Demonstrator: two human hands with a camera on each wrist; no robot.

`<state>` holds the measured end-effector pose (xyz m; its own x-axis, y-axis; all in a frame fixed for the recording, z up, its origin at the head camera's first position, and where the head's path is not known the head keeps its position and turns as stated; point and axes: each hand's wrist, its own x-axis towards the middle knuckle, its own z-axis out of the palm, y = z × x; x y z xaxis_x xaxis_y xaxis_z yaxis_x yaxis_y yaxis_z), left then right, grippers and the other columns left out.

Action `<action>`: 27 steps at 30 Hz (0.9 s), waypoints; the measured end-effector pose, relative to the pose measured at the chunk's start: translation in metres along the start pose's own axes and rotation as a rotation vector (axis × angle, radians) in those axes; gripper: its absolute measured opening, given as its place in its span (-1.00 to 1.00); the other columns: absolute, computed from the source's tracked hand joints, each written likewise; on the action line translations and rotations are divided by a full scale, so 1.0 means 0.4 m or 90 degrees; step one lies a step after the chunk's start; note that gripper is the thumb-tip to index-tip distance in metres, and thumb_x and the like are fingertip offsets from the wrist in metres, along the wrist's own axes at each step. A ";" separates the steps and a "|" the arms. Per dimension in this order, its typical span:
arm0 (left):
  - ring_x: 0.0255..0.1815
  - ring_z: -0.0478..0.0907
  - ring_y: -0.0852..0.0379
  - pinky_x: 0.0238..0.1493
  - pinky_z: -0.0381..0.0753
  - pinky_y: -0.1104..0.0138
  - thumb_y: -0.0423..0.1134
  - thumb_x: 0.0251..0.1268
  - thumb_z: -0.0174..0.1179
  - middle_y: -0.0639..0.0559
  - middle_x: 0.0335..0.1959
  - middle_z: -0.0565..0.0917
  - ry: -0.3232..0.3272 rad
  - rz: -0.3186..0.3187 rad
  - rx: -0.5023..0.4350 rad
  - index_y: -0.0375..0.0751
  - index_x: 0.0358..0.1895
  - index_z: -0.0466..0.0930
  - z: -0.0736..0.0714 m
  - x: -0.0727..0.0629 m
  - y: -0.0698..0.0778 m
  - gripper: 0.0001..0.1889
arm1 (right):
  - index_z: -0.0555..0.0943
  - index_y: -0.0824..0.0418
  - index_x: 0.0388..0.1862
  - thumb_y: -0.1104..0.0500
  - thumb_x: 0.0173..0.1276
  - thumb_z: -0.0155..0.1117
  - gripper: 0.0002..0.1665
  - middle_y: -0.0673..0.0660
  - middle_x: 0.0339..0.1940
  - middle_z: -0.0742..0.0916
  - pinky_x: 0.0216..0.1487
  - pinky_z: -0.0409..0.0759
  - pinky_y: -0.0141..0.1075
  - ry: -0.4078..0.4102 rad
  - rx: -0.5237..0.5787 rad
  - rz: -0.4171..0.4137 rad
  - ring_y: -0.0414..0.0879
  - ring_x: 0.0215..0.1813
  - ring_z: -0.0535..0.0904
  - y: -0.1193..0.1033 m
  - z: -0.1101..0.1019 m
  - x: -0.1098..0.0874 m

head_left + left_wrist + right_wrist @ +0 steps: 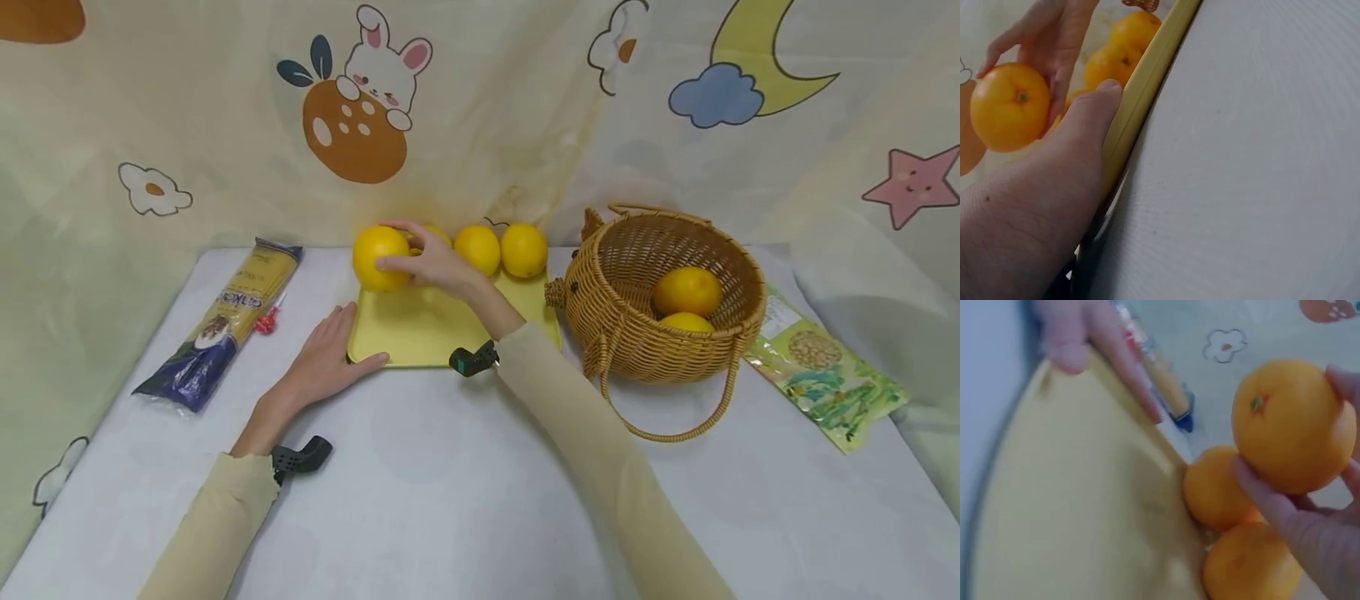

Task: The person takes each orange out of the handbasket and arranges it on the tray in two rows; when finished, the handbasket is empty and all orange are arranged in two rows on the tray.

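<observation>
My right hand (444, 265) grips an orange (373, 260) between thumb and fingers, over the back left part of a yellow tray (420, 333). The right wrist view shows this held orange (1291, 428) raised above two others, its green stem end visible. Along the tray's back edge stand more oranges (477, 250), one of them partly hidden behind my right hand. At the tray's front left corner rests my left hand (324, 354), fingers straight along the left side. Its thumb (1094, 109) touches the front rim.
A wicker basket (637, 354) right of the tray holds two oranges (687, 292), its handle (675, 435) lying forward on the table. Under its right side lies a green packet (832, 375). At left are a blue-and-gold packet (232, 321) and a small red wrapped item (266, 322).
</observation>
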<state>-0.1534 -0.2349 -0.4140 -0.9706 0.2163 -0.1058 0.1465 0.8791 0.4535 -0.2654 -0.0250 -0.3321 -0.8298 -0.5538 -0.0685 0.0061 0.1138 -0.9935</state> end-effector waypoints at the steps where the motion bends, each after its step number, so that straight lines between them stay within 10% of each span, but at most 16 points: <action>1: 0.61 -0.25 -0.24 0.57 -0.20 -0.15 0.45 0.17 0.04 -0.25 0.61 -0.18 -0.001 0.000 0.002 -0.26 0.56 -0.38 -0.001 0.000 -0.001 0.19 | 0.36 -0.18 0.37 -0.01 0.22 0.41 -0.26 0.13 0.20 0.50 0.03 0.67 -0.09 0.007 -0.045 0.005 -0.04 0.03 0.53 0.008 0.002 -0.006; 15: 0.62 -0.30 -0.24 0.58 -0.24 -0.14 0.45 0.16 0.05 -0.26 0.60 -0.28 -0.018 0.000 0.004 -0.30 0.54 -0.45 0.000 -0.002 -0.006 0.23 | 0.30 -0.15 0.44 -0.17 0.19 0.39 -0.16 0.08 0.28 0.48 -0.06 0.59 -0.31 0.019 -0.164 0.051 -0.04 0.13 0.43 0.065 0.051 -0.041; 27: 0.62 -0.31 -0.21 0.58 -0.24 -0.13 0.46 0.15 0.06 -0.24 0.61 -0.29 -0.010 -0.002 0.008 -0.29 0.55 -0.42 0.007 0.004 -0.007 0.23 | 0.26 -0.05 0.47 -0.14 0.21 0.38 -0.12 0.11 0.43 0.44 0.42 0.39 -0.10 0.061 -0.239 0.025 -0.02 0.31 0.43 0.083 0.099 -0.037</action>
<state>-0.1548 -0.2357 -0.4178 -0.9681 0.2196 -0.1206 0.1457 0.8853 0.4417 -0.2308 -0.0459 -0.3678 -0.8816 -0.4655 -0.0787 -0.1515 0.4369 -0.8867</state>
